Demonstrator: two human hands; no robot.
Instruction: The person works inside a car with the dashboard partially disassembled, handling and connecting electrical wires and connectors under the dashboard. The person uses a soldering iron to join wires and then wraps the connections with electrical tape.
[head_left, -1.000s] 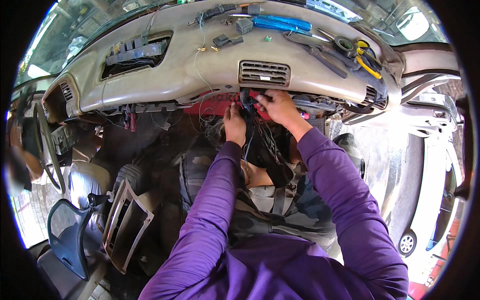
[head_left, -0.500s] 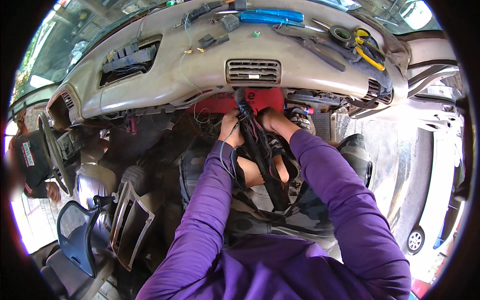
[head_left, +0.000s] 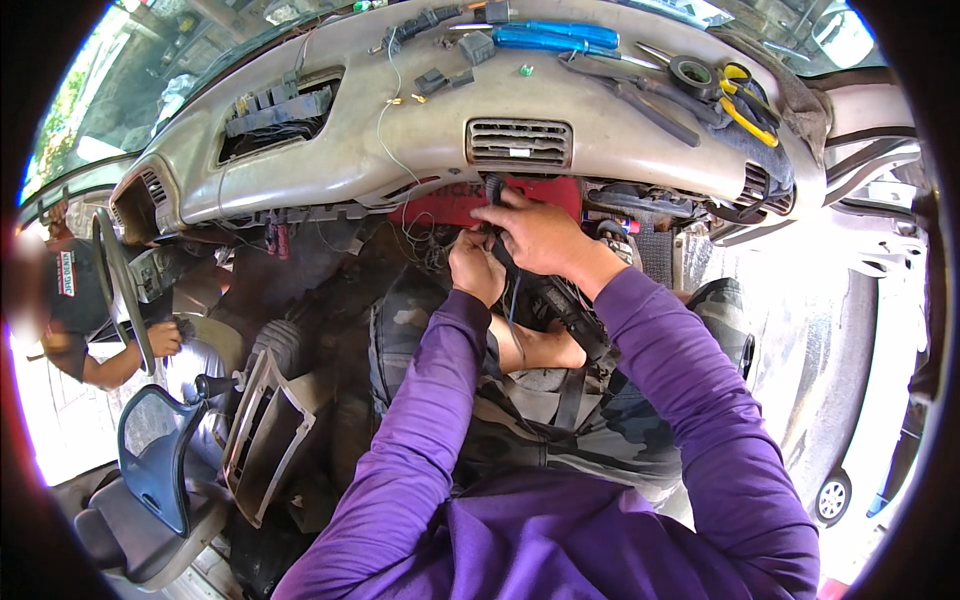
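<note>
A black wrapped wiring harness runs from beneath the dashboard down between my knees. My right hand is closed around its upper stretch, back of the hand up, thumb and fingers near the red panel. Just below and to the left, my left hand pinches the same harness, fingertips touching the right hand's. A thin blue-grey wire hangs from between the hands. What lies under the fingers is partly hidden. My bare foot rests beside the harness.
On the beige dashboard lie blue screwdrivers, pliers, a tape roll, yellow-handled scissors and small connectors. A detached trim frame stands at left. Beyond the steering wheel is another person.
My right hand has come up and over the harness, onto its upper part. The harness has shifted right at its lower end. The other person's hand has moved to the steering wheel.
</note>
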